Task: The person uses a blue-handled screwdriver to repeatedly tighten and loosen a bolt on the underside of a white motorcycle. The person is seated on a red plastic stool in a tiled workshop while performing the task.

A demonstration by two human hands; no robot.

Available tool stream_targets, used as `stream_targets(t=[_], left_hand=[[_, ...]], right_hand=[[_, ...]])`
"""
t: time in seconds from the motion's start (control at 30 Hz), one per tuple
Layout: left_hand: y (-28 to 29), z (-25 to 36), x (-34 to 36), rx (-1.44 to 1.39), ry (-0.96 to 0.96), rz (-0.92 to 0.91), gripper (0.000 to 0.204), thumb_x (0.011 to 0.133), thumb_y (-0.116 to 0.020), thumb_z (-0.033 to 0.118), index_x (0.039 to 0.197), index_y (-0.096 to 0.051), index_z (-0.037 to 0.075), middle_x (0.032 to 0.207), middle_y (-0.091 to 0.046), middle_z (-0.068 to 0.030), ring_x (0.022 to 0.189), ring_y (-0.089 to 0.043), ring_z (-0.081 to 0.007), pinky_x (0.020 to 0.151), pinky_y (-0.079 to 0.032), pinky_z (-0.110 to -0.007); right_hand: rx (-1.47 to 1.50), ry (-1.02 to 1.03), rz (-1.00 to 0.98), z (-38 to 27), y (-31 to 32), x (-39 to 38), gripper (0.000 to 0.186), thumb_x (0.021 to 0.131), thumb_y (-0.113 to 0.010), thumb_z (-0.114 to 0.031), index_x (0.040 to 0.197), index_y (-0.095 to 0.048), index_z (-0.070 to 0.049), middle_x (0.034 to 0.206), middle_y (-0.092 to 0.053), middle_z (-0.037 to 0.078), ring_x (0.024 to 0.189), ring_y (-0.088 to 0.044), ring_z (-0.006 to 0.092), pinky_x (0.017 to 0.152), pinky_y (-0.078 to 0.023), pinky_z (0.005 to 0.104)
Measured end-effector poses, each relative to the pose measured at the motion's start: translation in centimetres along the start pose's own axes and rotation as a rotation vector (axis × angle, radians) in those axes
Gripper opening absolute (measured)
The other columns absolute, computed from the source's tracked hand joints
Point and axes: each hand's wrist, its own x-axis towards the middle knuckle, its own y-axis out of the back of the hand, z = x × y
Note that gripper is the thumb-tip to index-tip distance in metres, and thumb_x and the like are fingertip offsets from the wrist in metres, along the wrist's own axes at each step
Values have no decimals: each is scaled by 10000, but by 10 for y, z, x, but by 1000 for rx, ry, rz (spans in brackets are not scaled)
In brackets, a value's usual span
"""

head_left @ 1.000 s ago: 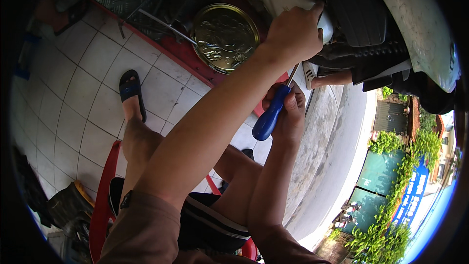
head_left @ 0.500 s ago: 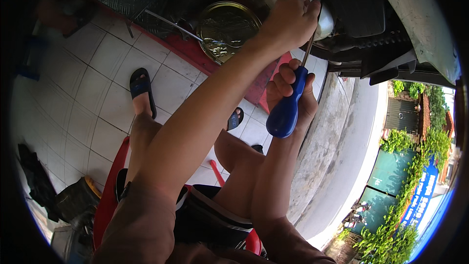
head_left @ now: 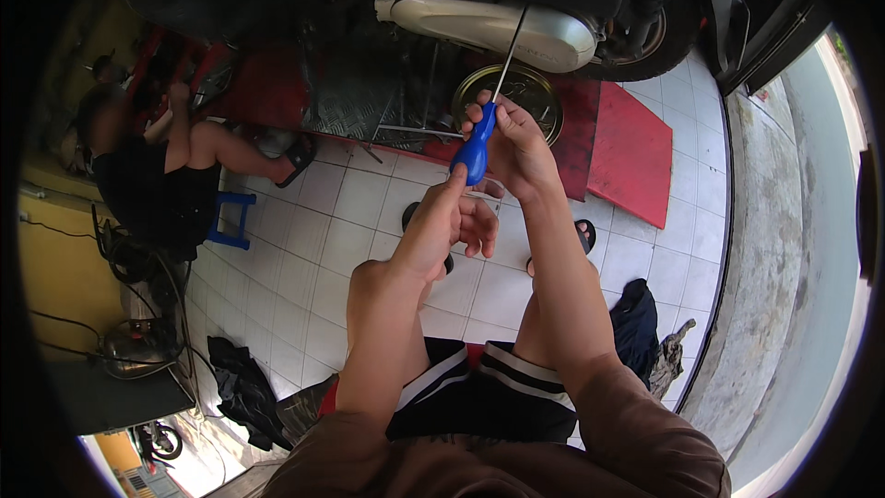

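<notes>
My right hand (head_left: 525, 149) is closed around the upper part of a screwdriver's blue handle (head_left: 477, 146). The long thin shaft points up and away, and its tip overlaps the silver side cover (head_left: 479, 29) of a scooter; whether it touches cannot be told. Just below the handle is my left hand (head_left: 441, 226), its thumb at the butt end and its other fingers loosely bent and apart. Beyond my hands, a round gold-rimmed pan (head_left: 556, 115) with dark, shiny contents sits under the scooter.
The scooter stands over a red platform (head_left: 631, 166) with a dark treadplate. At the left another person (head_left: 147, 166) sits by a blue stool (head_left: 230, 219). Dark cloths (head_left: 247, 392) lie on the white-tiled floor, near cables and a metal tank (head_left: 138, 348).
The view has swung left and back. My left hand has come off the shaft area by the scooter down to the handle's butt; my right hand still grips the screwdriver.
</notes>
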Motion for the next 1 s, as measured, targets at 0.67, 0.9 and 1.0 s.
stream_targets(t=[0.67,0.9,1.0], left_hand=[[-34,-14,2,701,-630,549,220,942,-616,151,1009,-625,-59,727,-634,-58,636,-660,-139,546,-494,-229],[-37,-22,8,692,-786,507,350,963,-589,262,1073,-604,-69,851,-648,-107,709,-669,-168,553,-497,-234],[-38,-15,3,-162,-165,101,518,995,-488,417,1129,-532,-81,873,-638,-119,765,-630,-145,593,-492,-192]], right_hand=[[106,-53,56,-4,-6,-9,292,919,-626,-186,1117,-569,20,991,-634,111,952,-636,221,861,-530,353],[86,-80,-37,-6,10,-10,283,935,-607,-189,1128,-535,5,997,-625,110,950,-642,214,835,-544,349],[115,-34,-94,-9,3,-13,381,951,-570,-195,1228,-469,45,1099,-609,157,1014,-628,244,853,-540,364]])
